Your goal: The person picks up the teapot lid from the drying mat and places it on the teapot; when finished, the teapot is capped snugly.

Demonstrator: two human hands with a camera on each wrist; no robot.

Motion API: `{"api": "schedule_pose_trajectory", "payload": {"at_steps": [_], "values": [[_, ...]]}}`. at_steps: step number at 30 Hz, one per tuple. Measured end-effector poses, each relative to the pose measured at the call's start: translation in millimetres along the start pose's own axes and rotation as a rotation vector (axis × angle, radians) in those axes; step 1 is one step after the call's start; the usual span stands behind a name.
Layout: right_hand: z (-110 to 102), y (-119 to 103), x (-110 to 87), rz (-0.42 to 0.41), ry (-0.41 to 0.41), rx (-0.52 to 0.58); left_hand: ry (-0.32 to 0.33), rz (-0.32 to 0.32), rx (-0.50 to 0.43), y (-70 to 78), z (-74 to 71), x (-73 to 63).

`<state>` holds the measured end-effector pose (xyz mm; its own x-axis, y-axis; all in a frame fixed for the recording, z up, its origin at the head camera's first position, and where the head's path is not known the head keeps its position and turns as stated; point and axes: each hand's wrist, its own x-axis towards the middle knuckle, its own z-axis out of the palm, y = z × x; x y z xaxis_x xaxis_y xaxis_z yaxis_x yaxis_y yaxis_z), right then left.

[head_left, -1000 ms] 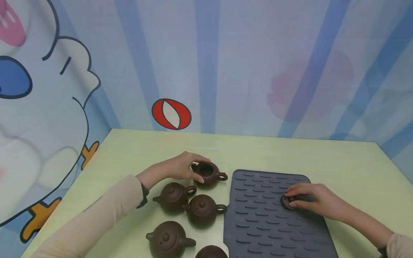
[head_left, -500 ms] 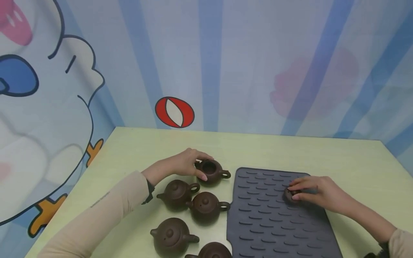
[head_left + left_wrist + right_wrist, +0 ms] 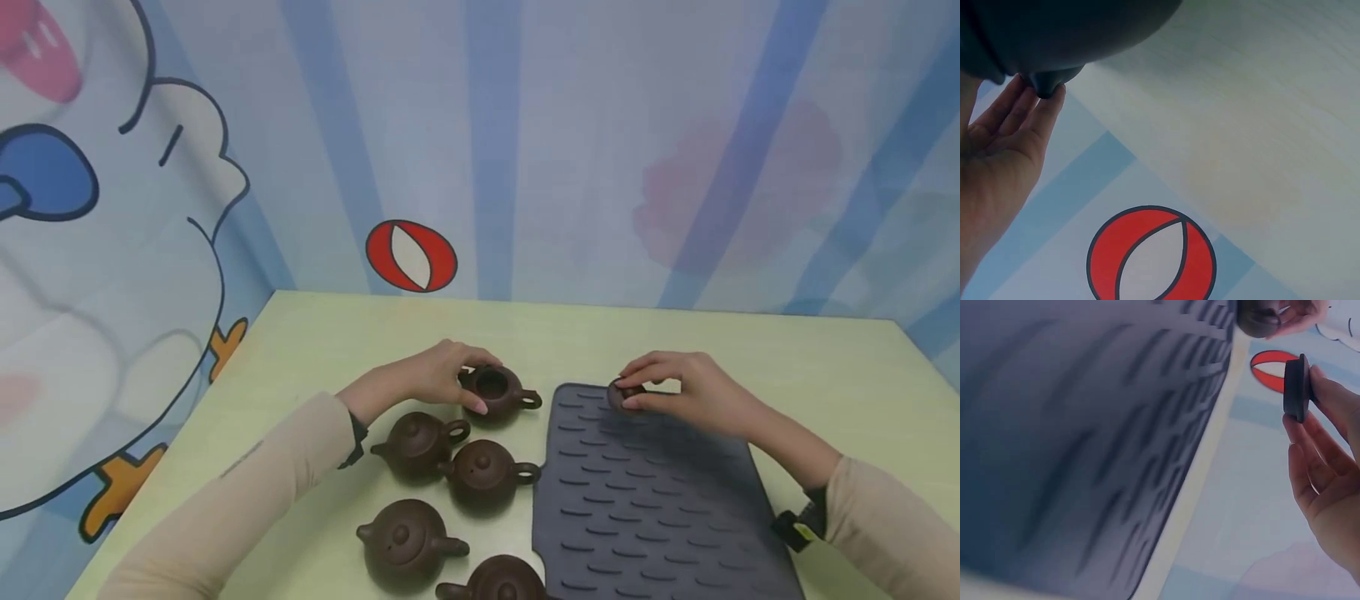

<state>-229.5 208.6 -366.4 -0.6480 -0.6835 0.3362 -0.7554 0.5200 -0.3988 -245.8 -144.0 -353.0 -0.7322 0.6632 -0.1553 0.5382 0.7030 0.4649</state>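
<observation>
A dark brown teapot without its lid (image 3: 506, 407) stands at the table's back, its round opening showing. My left hand (image 3: 438, 379) grips it from the spout side, thumb along the front and fingers behind. In the left wrist view the fingers of that hand reach the spout (image 3: 1046, 84). Over the back edge of the grey mat, my right hand (image 3: 693, 387) pinches a small round teapot lid (image 3: 618, 395) between thumb and fingers. The right wrist view shows the lid (image 3: 1295, 390) edge-on, held above the mat.
Lidded brown teapots stand close by the left forearm: one (image 3: 415, 446), another (image 3: 483, 477) touching it, and one nearer (image 3: 408, 546). A further teapot (image 3: 504, 579) is cut off at the bottom edge. The ridged grey mat (image 3: 645, 508) lies to their right.
My right hand has lifted the lid off the mat's right part and carried it left and back toward the open teapot. The left hand keeps its grip; the head view shifts slightly.
</observation>
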Motion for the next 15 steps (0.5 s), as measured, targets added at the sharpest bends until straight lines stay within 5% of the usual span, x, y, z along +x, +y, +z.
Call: {"api": "schedule_pose_trajectory", "payload": {"at_steps": [15], "values": [[26,-32,48.9,0.004,0.039,0.082,0.003,-0.036,0.008,13.9,5.0,12.5]]}}
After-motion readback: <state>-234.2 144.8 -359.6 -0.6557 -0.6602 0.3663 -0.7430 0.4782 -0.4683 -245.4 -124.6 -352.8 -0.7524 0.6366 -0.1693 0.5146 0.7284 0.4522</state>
